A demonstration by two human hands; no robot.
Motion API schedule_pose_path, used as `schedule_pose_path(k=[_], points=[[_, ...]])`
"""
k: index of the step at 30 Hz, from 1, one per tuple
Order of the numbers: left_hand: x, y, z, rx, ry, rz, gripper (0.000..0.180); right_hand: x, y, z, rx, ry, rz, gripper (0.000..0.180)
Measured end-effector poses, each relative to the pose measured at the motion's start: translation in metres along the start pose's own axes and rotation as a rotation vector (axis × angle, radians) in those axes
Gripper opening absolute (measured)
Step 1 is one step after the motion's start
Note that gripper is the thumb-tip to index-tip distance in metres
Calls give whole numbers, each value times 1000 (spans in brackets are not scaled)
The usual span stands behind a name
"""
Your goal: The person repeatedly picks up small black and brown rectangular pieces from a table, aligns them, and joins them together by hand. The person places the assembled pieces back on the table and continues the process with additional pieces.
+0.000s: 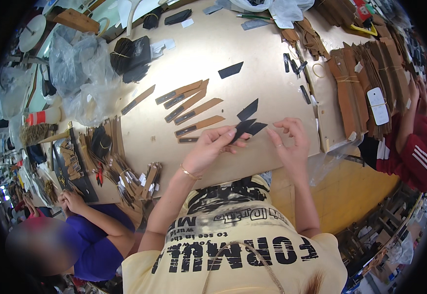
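My left hand (217,142) is closed on a few thin black strips (255,128) with slanted ends, fanned out between thumb and fingers. My right hand (292,138) is just right of them, its fingers loosely curled and apart, with nothing visible in it. Beyond the held pieces, a similar black strip (248,109) lies on the table, and another black strip (231,70) is farther off. Left of my hands, several brown strips (206,104) with slanted ends and dark patches lie spread in a loose fan.
Banded stacks of brown pieces (348,88) stand at the right, small black pieces (305,94) nearer. At the left are a black bundle (125,55), clear plastic bags (83,73) and more brown bundles (125,174). Co-workers sit on both sides, one in a purple sleeve (96,240).
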State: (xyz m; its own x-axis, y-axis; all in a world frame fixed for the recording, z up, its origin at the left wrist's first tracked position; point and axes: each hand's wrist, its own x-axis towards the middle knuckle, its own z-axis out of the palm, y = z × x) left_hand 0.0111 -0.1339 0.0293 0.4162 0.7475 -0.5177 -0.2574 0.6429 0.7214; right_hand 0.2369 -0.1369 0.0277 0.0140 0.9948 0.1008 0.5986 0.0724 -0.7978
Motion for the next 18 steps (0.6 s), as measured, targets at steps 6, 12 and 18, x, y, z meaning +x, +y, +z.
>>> schedule_pose_path(k=[6, 12, 18], points=[[2, -7, 10, -69, -119, -90, 32, -2, -21, -2, 137, -144, -100, 27], [-1, -9, 12, -42, -81, -74, 32, 0, -24, 1, 129, -188, -73, 28], [0, -13, 9, -114, -67, -95, 32, -4, -22, 4, 54, -132, -102, 26]])
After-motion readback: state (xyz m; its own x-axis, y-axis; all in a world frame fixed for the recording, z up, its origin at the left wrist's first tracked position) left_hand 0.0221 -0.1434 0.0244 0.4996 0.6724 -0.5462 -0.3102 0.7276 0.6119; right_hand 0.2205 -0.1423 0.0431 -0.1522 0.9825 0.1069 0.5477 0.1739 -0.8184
